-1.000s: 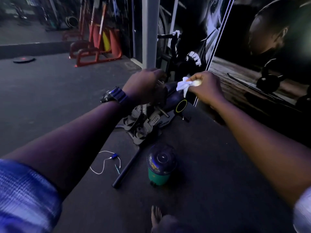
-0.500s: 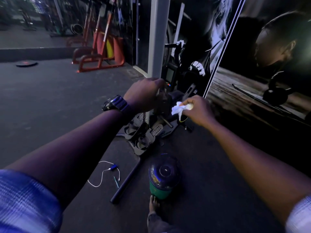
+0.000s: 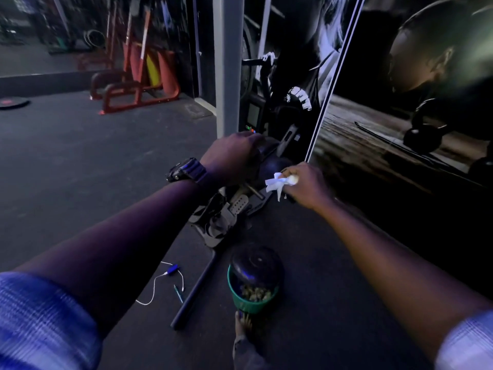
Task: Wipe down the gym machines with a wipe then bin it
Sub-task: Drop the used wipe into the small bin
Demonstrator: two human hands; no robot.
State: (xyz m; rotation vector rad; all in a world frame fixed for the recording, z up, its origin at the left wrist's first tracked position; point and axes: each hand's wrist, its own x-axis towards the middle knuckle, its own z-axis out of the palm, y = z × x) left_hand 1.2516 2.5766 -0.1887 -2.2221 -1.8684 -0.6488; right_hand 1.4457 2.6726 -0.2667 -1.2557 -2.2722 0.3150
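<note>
The right hand (image 3: 304, 184) pinches a crumpled white wipe (image 3: 277, 182) between thumb and fingers, holding it just at the dark rounded housing of the gym machine (image 3: 269, 166). The left hand (image 3: 229, 156) lies curled over the top of that same housing, just to the left of the right hand and a little farther from the person; whether it grips a handle there or only steadies the part cannot be told, since the fingers are hidden behind the knuckles.

To do this step well, I would judge that the wipe should be opened out so more cloth meets the surface, then drawn firmly round the curve of the housing and down toward the foot straps (image 3: 226, 214) below the left hand, with that hand bracing the machine so it does not shift. The bin (image 3: 253, 287), green with a dark tilted lid, stands on the floor well below the right hand, near the person's foot (image 3: 241, 323), so the drop afterwards should be short.

Much is hard to read: the light is dim and purple, the machine's parts merge into the dark, and the contact between wipe and housing is not clearly shown. The bin's contents are blurred.
</note>
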